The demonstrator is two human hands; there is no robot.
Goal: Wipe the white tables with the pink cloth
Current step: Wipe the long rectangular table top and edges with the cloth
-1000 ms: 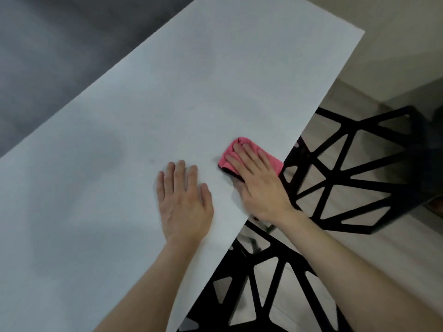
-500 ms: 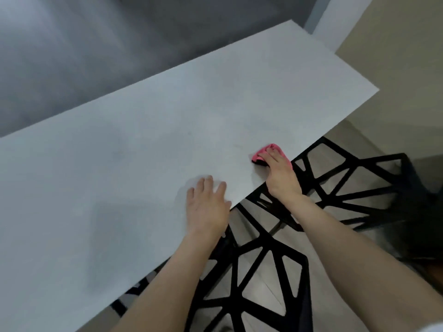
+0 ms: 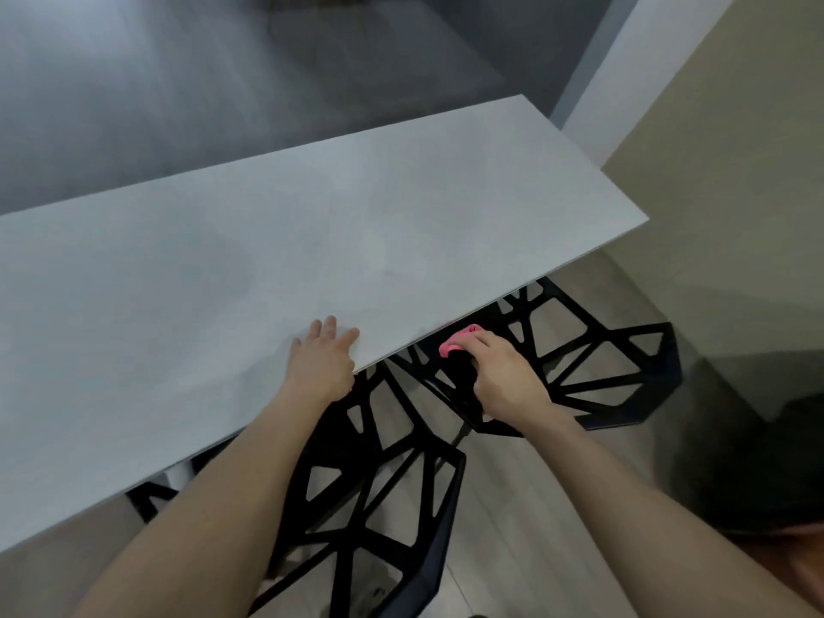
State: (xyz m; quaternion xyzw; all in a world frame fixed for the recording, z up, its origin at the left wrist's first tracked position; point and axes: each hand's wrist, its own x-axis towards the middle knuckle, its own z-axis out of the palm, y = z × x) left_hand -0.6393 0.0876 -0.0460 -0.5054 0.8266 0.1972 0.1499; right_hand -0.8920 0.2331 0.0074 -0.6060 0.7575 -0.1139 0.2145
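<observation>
Looking down through the head camera, I am seeing the left hand (image 3: 319,361) lying flat, fingers spread, on the near edge of the long white rectangular desk (image 3: 267,260). The right hand (image 3: 504,376) is curling round the bunched pink cloth (image 3: 459,341), holding it just off that near edge, above a black open-lattice chair (image 3: 593,363).

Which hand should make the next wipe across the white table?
Right. The right hand grips the pink cloth just off the white table; the left hand lies flat on its top, holding nothing.
</observation>
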